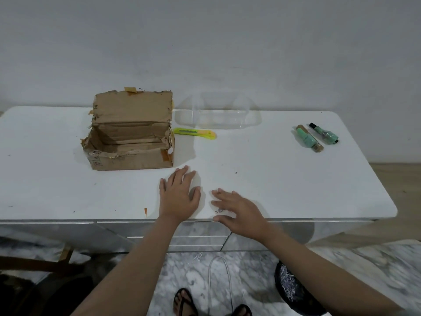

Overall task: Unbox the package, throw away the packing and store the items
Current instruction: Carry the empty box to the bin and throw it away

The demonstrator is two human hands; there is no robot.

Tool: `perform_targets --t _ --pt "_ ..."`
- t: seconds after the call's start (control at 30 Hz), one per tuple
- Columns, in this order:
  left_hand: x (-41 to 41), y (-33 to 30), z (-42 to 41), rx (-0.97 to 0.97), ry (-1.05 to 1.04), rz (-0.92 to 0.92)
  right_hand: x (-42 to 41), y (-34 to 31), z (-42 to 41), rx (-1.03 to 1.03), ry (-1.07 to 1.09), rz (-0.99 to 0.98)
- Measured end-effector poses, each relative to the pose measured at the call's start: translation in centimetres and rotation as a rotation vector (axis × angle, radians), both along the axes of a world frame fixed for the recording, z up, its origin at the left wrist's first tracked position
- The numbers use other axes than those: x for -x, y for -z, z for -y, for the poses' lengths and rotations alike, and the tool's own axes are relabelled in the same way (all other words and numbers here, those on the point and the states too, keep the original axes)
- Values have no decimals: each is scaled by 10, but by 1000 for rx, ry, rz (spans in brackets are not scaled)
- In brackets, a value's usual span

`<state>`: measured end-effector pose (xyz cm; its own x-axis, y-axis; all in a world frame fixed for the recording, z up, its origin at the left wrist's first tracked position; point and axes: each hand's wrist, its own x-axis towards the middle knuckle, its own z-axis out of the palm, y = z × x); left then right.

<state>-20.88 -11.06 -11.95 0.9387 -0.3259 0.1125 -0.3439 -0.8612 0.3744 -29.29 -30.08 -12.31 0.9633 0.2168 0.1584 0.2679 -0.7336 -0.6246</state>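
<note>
open cardboard box [129, 133] on white table [273, 179], both hands flat nearby

My white table [262, 169] carries an open cardboard box [129, 133], a yellow-green cutter [194, 133], a clear plastic tray [218, 115], two green bottles [316, 137] and both my flat hands.

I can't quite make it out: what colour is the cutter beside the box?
Bright yellow-green; the cutter shows in the head view.

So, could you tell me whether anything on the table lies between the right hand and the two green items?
Nothing visible does. The right hand rests open near the front edge, and the stretch of white table up to the two green items at the far right is bare apart from small specks.
</note>
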Motion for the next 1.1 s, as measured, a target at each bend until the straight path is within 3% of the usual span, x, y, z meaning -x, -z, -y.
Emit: perform_targets --t 0.37,0.53,0.6,0.7,0.77,0.97,1.1 --pt "0 1 0 -22 1 12 24 11 11 18 -28 375" --pt "-2 2 -1 -21 11 -5 34 13 21 -34 73 375" --pt "-2 0 -1 -23 13 -1 37 7 24 -162 257 277" --pt "0 -1 0 -25 6 -2 38 -14 35 -634 611 -9" --pt "1 -1 1 -39 2 16 43 -20 53 -817 757 -88" --pt "5 -9 26 29 -72 -57 82 -27 97 -1108 946 -121" --pt "35 -9 85 107 111 -61 115 -17 125 -1265 1066 -91"
